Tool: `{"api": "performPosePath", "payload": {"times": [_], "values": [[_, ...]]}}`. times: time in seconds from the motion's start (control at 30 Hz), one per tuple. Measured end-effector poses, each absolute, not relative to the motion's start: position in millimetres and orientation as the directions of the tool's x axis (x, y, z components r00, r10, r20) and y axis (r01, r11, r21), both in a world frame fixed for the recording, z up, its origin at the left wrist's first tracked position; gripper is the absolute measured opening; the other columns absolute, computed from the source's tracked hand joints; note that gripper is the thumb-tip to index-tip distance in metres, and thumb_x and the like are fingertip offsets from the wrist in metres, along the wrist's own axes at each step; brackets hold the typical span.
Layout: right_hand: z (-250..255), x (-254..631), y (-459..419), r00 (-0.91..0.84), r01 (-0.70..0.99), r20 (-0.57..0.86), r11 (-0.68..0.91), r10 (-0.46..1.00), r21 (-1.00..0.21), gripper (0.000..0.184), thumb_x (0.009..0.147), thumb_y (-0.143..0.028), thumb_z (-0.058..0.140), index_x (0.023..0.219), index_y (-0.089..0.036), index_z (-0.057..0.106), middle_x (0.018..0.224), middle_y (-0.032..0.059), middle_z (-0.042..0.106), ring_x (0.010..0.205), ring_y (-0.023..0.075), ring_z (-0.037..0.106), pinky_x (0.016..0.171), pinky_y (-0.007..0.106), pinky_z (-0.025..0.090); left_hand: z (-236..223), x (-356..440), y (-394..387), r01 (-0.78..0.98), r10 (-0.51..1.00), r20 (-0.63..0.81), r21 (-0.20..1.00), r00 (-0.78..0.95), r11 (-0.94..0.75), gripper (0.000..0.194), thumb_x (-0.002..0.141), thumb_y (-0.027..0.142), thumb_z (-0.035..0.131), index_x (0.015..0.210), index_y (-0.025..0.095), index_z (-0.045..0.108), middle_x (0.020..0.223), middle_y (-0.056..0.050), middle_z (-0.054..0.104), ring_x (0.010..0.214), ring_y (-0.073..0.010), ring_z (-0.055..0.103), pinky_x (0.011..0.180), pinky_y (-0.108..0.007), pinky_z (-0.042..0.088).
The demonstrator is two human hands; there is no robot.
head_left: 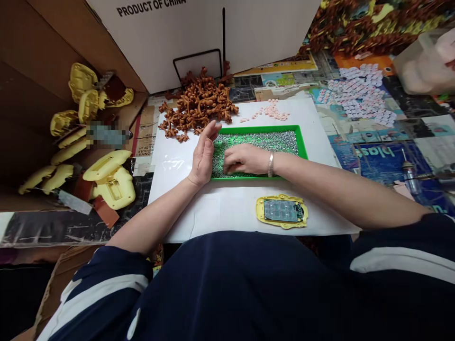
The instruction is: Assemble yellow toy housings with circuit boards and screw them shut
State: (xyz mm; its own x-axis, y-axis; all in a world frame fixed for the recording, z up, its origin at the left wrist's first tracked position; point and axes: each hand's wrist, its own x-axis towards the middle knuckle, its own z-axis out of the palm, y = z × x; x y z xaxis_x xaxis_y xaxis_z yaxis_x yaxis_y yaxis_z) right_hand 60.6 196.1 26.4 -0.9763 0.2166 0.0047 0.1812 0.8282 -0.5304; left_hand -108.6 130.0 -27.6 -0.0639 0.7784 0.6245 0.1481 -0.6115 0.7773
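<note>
On the desk (220,208), the green tray (303,142) is lying lengthwise left to right, its left end beside the left hand (203,160), whose straight fingers are standing together. The right hand (245,159) is lying curled over the tray's metal pieces (277,140); any pinch cannot be confirmed.

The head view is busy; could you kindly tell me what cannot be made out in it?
Head view:
1. Whether the right hand holds any metal pieces: its curled fingers hide this.
2. Green tray, part of its left end: behind the left hand.
3. White carton, top: cut off by the upper edge.
4. Pale container, contents: blurred, cut off by the right edge.
</note>
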Motion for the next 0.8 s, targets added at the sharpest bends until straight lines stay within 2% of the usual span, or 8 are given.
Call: {"api": "performPosePath", "payload": {"times": [0.1,0.17,0.3,0.37,0.53,0.6,0.7,0.8], "values": [[21,36,195,-0.955,0.189,0.101,0.833,0.28,-0.519,0.013,0.091,-0.02,0.06,0.091,-0.017,0.073,0.094,0.0064,0.061,0.092,0.018,0.053,0.084,0.032,0.044,-29,-108,130,0.125,0.788,0.609,0.792,-0.087,-0.598,0.046,0.104,0.055,0.03,0.144,0.04,0.048,0.138,-0.001,0.061,0.134,-0.0197,0.056,0.115,-0.036,0.045],[19,31,192,-0.961,0.149,0.129,0.848,0.246,-0.509,0.013,0.092,-0.025,0.061,0.091,-0.018,0.072,0.1,0.0082,0.061,0.099,0.0206,0.051,0.09,0.036,0.044,-30,-107,130,0.115,0.794,0.599,0.8,-0.101,-0.589,0.047,0.103,0.056,0.03,0.144,0.04,0.047,0.137,-0.001,0.061,0.134,-0.0203,0.056,0.115,-0.037,0.045],[24,52,192,-0.994,0.077,0.032,0.87,0.106,-0.487,0.016,0.094,-0.03,0.06,0.088,-0.019,0.071,0.093,0.0072,0.059,0.095,0.0203,0.049,0.088,0.035,0.044,-31,-108,131,0.121,0.793,0.603,0.796,-0.086,-0.593,0.048,0.103,0.058,0.031,0.144,0.039,0.046,0.138,-0.002,0.06,0.134,-0.021,0.055,0.116,-0.038,0.044],[31,78,199,-0.996,0.091,-0.024,0.876,0.091,-0.474,0.019,0.096,-0.03,0.057,0.086,-0.02,0.07,0.089,0.0061,0.059,0.091,0.0191,0.048,0.085,0.034,0.043,-31,-108,131,0.132,0.796,0.601,0.797,-0.072,-0.589,0.05,0.102,0.06,0.031,0.145,0.037,0.045,0.139,-0.004,0.059,0.135,-0.0228,0.054,0.118,-0.041,0.041],[54,154,211,-0.96,0.277,-0.138,0.887,0.242,-0.369,0.029,0.098,-0.039,0.049,0.088,-0.023,0.071,0.093,0.0068,0.06,0.088,0.0201,0.052,0.083,0.037,0.043,-29,-107,129,0.161,0.81,0.58,0.81,-0.083,-0.564,0.056,0.101,0.063,0.03,0.144,0.031,0.045,0.139,-0.007,0.059,0.134,-0.0255,0.054,0.119,-0.047,0.041],[58,169,207,-0.948,0.318,-0.167,0.843,0.272,-0.434,0.028,0.097,-0.04,0.049,0.094,-0.023,0.072,0.095,0.0063,0.061,0.084,0.0175,0.054,0.077,0.034,0.044,-28,-106,129,0.165,0.806,0.585,0.806,-0.086,-0.568,0.055,0.102,0.062,0.03,0.144,0.029,0.046,0.139,-0.008,0.059,0.134,-0.0254,0.055,0.118,-0.048,0.042],[52,164,201,-0.942,0.336,-0.188,0.776,0.279,-0.534,0.026,0.096,-0.034,0.05,0.092,-0.022,0.073,0.087,0.0036,0.063,0.077,0.0136,0.057,0.072,0.03,0.046,-28,-105,128,0.163,0.795,0.598,0.798,-0.099,-0.58,0.052,0.103,0.059,0.031,0.143,0.03,0.048,0.137,-0.007,0.06,0.133,-0.0244,0.056,0.117,-0.047,0.042],[43,137,208,-0.875,0.465,-0.11,0.754,0.472,-0.465,0.021,0.092,-0.029,0.056,0.092,-0.021,0.075,0.09,0.0048,0.066,0.083,0.0155,0.059,0.078,0.032,0.048,-28,-105,129,0.151,0.792,0.602,0.797,-0.104,-0.585,0.05,0.103,0.057,0.032,0.142,0.032,0.05,0.136,-0.006,0.061,0.132,-0.0234,0.056,0.118,-0.046,0.041]]}}
